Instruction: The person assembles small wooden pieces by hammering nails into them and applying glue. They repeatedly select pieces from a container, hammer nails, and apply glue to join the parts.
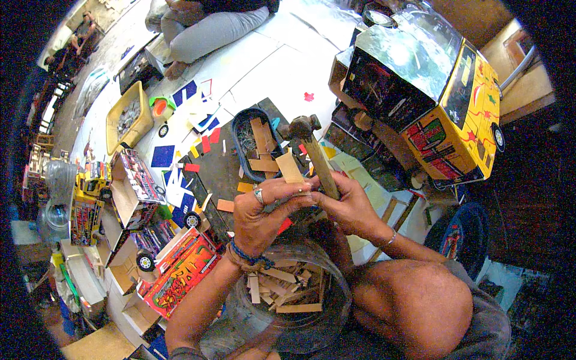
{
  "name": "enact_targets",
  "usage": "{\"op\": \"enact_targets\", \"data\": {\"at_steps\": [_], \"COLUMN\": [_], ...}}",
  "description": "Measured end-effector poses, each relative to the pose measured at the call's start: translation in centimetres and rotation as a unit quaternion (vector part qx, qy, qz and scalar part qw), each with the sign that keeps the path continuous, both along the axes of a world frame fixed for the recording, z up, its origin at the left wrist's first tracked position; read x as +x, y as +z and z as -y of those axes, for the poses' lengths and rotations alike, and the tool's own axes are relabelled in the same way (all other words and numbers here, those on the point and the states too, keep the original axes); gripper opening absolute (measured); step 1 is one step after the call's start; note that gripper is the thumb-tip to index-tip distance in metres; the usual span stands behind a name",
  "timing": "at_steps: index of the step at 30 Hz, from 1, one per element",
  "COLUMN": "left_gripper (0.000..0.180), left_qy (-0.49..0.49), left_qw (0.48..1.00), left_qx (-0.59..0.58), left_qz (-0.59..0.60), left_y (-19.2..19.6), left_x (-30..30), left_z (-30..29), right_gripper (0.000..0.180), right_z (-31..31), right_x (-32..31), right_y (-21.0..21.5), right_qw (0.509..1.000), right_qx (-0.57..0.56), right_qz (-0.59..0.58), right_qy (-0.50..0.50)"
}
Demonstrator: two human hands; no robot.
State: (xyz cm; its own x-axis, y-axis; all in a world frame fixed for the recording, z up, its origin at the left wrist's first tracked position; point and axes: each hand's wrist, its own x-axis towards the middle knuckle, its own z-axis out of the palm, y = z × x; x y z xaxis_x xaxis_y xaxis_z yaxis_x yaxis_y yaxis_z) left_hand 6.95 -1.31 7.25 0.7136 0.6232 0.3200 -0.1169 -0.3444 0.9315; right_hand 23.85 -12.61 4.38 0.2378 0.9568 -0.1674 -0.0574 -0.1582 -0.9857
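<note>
Hammer (pixel 315 153) gripped in closed right hand (pixel 351 207), left hand (pixel 261 219) pinching wood strip (pixel 290 167) above jar (pixel 288 300); steady strip advised before striking.

Hammer (pixel 317 157): dark metal head, wooden handle, held tilted with the head uppermost, gripped at the handle's lower end. Wood strip (pixel 290 167): thin, pale, rectangular, held nearly upright just left of the handle, pinched at its lower end.

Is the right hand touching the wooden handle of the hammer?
Touching. The head view shows the right hand wrapped around the hammer handle, fingers closed on the wood.
</note>
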Motion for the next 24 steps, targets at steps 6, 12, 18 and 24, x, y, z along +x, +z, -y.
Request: {"op": "enact_targets", "data": {"at_steps": [6, 12, 18, 24], "left_gripper": [0.026, 0.023, 0.023, 0.021], "left_qy": [0.025, 0.046, 0.027, 0.015], "left_qw": [0.999, 0.999, 1.000, 1.000], "left_qx": [0.013, 0.011, -0.005, 0.006], "left_qz": [-0.016, -0.001, -0.004, -0.008], "left_y": [-0.6, -0.9, -0.9, -1.2], "left_x": [-0.1, 0.2, 0.0, -0.1], "left_z": [-0.2, 0.3, 0.0, -0.2], "right_gripper": [0.028, 0.020, 0.028, 0.028], "right_z": [-0.3, -0.3, -0.3, -0.3], "right_x": [-0.5, -0.5, -0.5, -0.1], "right_y": [0.1, 0.5, 0.3, -0.1], "right_qw": [0.997, 0.998, 0.995, 0.990], "right_qx": [0.015, -0.008, 0.058, 0.081], "right_qz": [0.069, 0.047, 0.075, 0.114], "right_qy": [-0.023, -0.040, -0.024, -0.009]}}
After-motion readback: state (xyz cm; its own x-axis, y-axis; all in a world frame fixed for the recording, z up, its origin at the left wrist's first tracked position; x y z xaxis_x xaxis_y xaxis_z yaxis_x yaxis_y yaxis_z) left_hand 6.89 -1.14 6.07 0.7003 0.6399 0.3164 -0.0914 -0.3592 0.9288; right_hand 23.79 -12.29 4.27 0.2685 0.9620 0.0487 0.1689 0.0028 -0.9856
